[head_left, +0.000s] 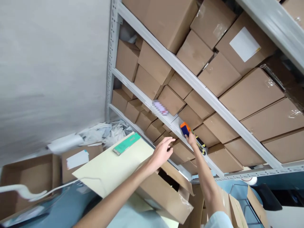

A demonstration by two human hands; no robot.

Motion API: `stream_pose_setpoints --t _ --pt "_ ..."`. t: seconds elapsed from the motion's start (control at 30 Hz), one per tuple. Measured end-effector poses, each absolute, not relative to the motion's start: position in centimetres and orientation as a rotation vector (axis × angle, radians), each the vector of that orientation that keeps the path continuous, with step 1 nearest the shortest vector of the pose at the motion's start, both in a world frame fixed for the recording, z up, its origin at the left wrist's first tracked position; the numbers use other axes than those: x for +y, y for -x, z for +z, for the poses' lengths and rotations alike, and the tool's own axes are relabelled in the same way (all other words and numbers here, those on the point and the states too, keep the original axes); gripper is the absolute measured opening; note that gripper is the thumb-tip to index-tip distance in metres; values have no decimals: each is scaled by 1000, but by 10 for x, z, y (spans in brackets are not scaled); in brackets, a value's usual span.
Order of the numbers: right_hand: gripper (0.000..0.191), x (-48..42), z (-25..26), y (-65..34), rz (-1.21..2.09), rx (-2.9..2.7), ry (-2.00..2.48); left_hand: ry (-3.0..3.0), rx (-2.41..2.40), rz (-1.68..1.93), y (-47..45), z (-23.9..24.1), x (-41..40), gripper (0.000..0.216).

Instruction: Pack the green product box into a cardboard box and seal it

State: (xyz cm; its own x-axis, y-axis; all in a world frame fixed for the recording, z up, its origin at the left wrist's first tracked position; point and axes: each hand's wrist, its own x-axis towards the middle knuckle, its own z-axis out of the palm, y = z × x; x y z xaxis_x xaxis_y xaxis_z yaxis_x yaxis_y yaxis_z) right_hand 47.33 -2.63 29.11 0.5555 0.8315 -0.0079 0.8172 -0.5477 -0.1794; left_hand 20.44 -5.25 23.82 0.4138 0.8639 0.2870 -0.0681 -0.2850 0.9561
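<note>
My right hand (190,139) is closed around the lower end of a small orange and dark blue box (185,128) at the edge of a middle shelf. Just beside that hand, a black and yellow tool (201,145), which looks like a cutter knife, lies on the shelf. My left hand (163,153) hovers with nothing in it, its fingers apart and slightly bent, near the shelf front. Below it stands an opened cardboard box (163,193). A cream-coloured board (106,171) bears a flat green pack (127,144).
Grey metal shelving (166,52) holds several closed cardboard boxes (258,98). At the lower left are an open carton (28,177) and crumpled plastic wrap (102,133) along the wall. A white hooked object (26,191) is at the left edge. A dark chair (266,196) stands at the lower right.
</note>
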Motion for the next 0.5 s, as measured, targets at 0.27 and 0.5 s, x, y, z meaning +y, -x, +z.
stream_pose_setpoints --t 0.27,0.5 --pt "50 -173 300 -365 561 -1204 1646 -1475 643 1096 -165 254 -108 25" --pt "52 -238 314 -279 404 -1131 1599 -1688 596 1244 -135 298 -148 9"
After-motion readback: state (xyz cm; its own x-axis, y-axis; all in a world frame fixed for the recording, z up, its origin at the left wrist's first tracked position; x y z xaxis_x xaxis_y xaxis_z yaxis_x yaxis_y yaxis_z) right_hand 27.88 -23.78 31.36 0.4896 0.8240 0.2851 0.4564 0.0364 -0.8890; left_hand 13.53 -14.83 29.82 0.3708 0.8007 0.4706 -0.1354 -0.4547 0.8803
